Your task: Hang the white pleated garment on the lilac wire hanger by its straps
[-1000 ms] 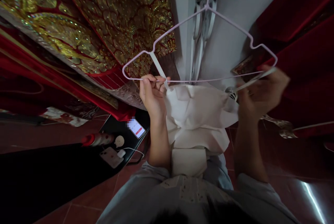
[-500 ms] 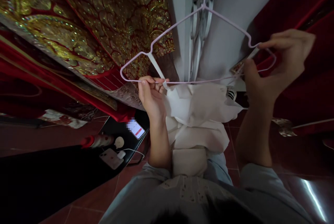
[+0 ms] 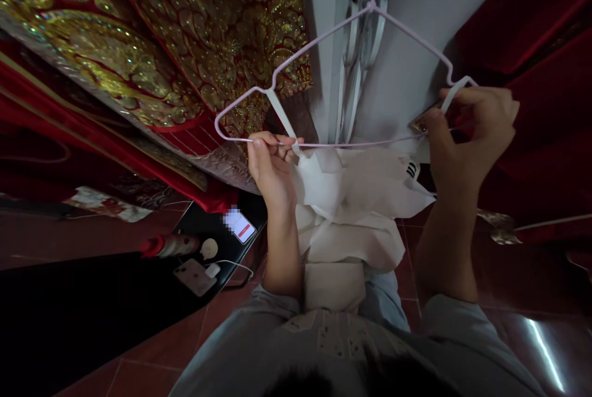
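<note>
A pale pink clothes hanger (image 3: 319, 37) hangs in front of me, its hook up near metal bars. My left hand (image 3: 272, 166) is closed around the lower bar at the left, close to a white strap (image 3: 280, 112) looped over the left notch. At the right end my right hand (image 3: 474, 132) pinches a second white strap (image 3: 454, 94), which loops over the hanger's right shoulder. Both straps appear to belong to a white garment (image 3: 356, 181) draped below the bar. Part of the hanger's right end is hidden behind my right hand.
Gold sequinned red garments (image 3: 152, 45) hang at the left, dark red cloth (image 3: 541, 58) at the right. On a black bench (image 3: 115, 298) lie a lit phone (image 3: 241, 226), another phone (image 3: 194, 277) with a white charger, and a red-capped bottle (image 3: 169, 245). Red tiles cover the floor.
My right hand has moved left and a little down, and the right strap now loops over the hanger's shoulder just outside the notch. My left hand keeps its place on the bar.
</note>
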A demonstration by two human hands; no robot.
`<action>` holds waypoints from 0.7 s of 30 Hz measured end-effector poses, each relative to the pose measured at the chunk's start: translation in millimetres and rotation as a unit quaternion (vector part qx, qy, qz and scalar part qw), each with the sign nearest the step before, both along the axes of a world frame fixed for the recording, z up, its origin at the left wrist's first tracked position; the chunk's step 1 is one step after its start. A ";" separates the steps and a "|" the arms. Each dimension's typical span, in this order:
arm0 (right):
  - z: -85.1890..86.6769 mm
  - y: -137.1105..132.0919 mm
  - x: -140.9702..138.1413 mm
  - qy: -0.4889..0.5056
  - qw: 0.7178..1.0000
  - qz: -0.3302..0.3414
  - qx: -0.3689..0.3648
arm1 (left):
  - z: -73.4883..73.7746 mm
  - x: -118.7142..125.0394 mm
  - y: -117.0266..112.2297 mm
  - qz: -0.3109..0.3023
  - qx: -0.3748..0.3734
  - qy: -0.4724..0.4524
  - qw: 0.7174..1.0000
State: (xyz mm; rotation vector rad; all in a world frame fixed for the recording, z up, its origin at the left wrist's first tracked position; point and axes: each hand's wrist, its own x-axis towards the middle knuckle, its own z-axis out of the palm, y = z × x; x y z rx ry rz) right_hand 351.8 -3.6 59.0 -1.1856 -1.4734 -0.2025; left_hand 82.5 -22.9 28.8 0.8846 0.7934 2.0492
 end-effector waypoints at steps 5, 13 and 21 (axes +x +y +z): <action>2.8 -3.0 -12.2 0.001 0.999 0.018 0.044 | 0.7 -7.7 0.3 -0.002 -0.023 0.025 0.999; -2.3 -21.8 -29.0 0.083 0.989 0.121 0.008 | -3.5 -4.0 -2.5 -0.020 -0.035 0.011 0.999; -17.0 -39.2 -30.1 -0.034 0.953 0.218 -0.206 | -8.1 -15.6 -11.9 -0.078 -0.058 0.099 0.990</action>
